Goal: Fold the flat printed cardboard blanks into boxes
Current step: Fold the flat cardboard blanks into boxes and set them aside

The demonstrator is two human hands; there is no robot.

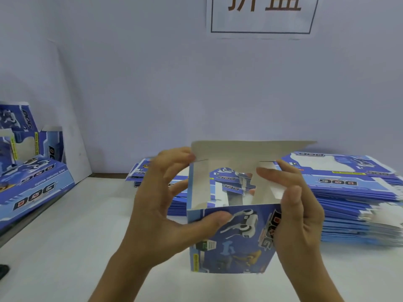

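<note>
Hands grip a half-formed box (pixel 233 236) standing on the tabletop (pixel 65 247): left hand (pixel 157 205) pinching its left wall, right hand (pixel 298 212) curled round its right edge. Behind the box lie stacked flat blanks (pixel 353 205).

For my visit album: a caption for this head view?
Both hands, left hand and right hand, hold a half-formed box before stacked flat blanks.
</note>
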